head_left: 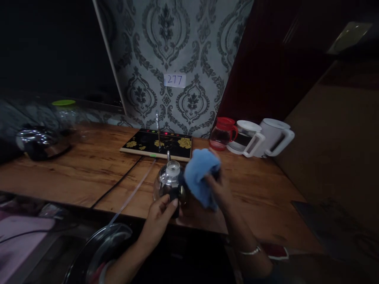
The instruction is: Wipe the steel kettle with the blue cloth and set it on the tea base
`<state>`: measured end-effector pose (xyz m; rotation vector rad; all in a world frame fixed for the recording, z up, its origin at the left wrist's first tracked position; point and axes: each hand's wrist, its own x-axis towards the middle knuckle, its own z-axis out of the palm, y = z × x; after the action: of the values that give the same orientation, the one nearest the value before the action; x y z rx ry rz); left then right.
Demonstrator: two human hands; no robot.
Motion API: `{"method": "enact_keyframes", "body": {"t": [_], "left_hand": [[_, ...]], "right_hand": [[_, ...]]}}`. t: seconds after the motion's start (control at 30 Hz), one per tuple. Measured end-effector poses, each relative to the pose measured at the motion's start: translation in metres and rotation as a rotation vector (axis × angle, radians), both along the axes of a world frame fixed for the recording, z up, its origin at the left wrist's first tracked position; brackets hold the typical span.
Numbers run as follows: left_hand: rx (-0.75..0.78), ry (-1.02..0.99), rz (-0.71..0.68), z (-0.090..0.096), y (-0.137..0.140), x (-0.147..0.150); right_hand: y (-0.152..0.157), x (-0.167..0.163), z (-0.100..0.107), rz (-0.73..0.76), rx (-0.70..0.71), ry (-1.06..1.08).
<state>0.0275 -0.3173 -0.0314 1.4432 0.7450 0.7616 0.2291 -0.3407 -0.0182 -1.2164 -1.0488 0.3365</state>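
Observation:
A small shiny steel kettle [168, 180] stands on the wooden counter [89, 169] near its front edge. My left hand [160, 215] grips the kettle's dark handle from the near side. My right hand [217, 189] holds a blue cloth [201, 173] pressed against the kettle's right side. The kettle's top opening shows, with no lid on it.
A black tea tray with gold flowers and a thin faucet [158, 142] lies behind the kettle. A red-lidded glass jug [222, 133] and two white jugs [266, 138] stand at the right. A dark pot [38, 142] sits at the far left; a glass lid [97, 248] lies below the counter.

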Motion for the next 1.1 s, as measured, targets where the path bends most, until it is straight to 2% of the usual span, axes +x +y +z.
{"method": "enact_keyframes", "body": {"t": [0.07, 0.1, 0.17, 0.27, 0.37, 0.47, 0.6, 0.67, 0.73, 0.83, 0.9, 1.1], "left_hand": [[0.049, 0.027, -0.014, -0.002, 0.006, -0.007], [0.062, 0.032, -0.022, -0.003, 0.009, -0.010], [0.066, 0.034, -0.036, -0.004, 0.013, -0.014], [0.047, 0.032, -0.033, -0.005, 0.016, -0.018], [0.042, 0.049, -0.014, -0.004, 0.016, -0.018], [0.062, 0.060, 0.005, -0.003, 0.015, -0.018], [0.064, 0.070, 0.028, -0.002, 0.015, -0.018], [0.075, 0.085, 0.046, -0.001, 0.015, -0.019], [0.104, 0.094, 0.067, 0.000, 0.014, -0.019], [0.128, 0.097, 0.070, -0.001, 0.013, -0.019], [0.119, 0.103, 0.055, -0.002, 0.013, -0.019], [0.117, 0.105, 0.066, -0.002, 0.013, -0.019]], "right_hand": [[0.021, -0.020, -0.005, 0.128, 0.020, -0.142], [0.031, -0.027, -0.013, 0.127, 0.028, -0.141], [0.044, -0.034, -0.034, 0.067, -0.012, -0.039], [0.048, -0.027, -0.066, 0.049, -0.142, 0.111], [0.039, -0.012, -0.082, 0.029, -0.273, 0.186], [0.029, 0.002, -0.075, -0.016, -0.340, 0.181], [0.035, 0.011, -0.033, -0.122, -0.152, 0.175], [0.050, 0.011, -0.011, -0.085, -0.079, 0.090], [0.069, 0.009, 0.003, 0.039, -0.056, -0.051], [0.096, 0.006, 0.004, 0.290, -0.191, -0.086], [0.107, 0.005, -0.001, 0.381, -0.295, -0.031], [0.099, 0.014, -0.018, 0.411, -0.320, 0.108]]}}
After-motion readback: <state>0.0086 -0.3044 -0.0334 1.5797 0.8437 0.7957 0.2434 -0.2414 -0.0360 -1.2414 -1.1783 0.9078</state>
